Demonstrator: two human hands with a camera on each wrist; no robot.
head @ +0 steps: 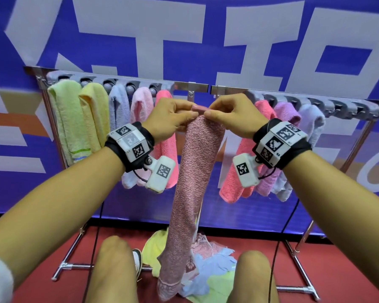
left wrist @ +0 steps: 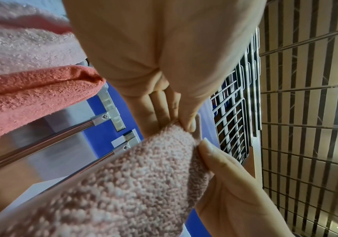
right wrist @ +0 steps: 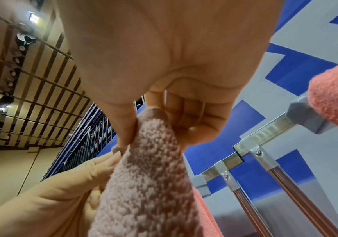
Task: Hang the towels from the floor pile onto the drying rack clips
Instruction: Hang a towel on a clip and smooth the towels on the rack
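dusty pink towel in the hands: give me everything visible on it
The dusty pink towel is looped terry, mottled pink and pale, bunched into a long narrow column. Its top edge is pinched from both sides by the left hand and the right hand, thumbs and fingers curled on the fabric, in front of the gap between the two rack sections. It hangs straight down, not yet clipped. Its lower end, with a woven patterned border, reaches the floor pile.

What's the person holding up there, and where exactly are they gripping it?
A dusty-pink towel, pinched at its bunched top edge by both the left hand and the right hand; the rest hangs down toward the floor pile.
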